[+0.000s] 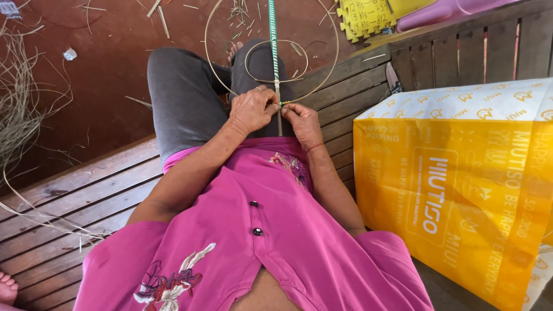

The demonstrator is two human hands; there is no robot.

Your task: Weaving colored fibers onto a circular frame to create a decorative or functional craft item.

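Observation:
A thin stick wrapped in green and white strip [273, 40] stands upright over my lap and runs up out of view. My left hand [251, 108] pinches it from the left, fingers closed around the wrapped part. From the right, my right hand [303, 122] grips the same spot, fingertips pressed on the strip's end. Two loops of thin pale cane [331, 63] curve around the stick above my dark grey trousers [184, 98]. I wear a pink buttoned shirt [271, 230].
I sit on a dark wooden slatted bench [86, 190]. A large yellow printed bag [461, 184] stands close at my right. Loose straw fibres [17, 109] lie on the red-brown floor at left. A yellow foam mat piece [363, 17] is at the top. Someone's toes [7, 288] show bottom left.

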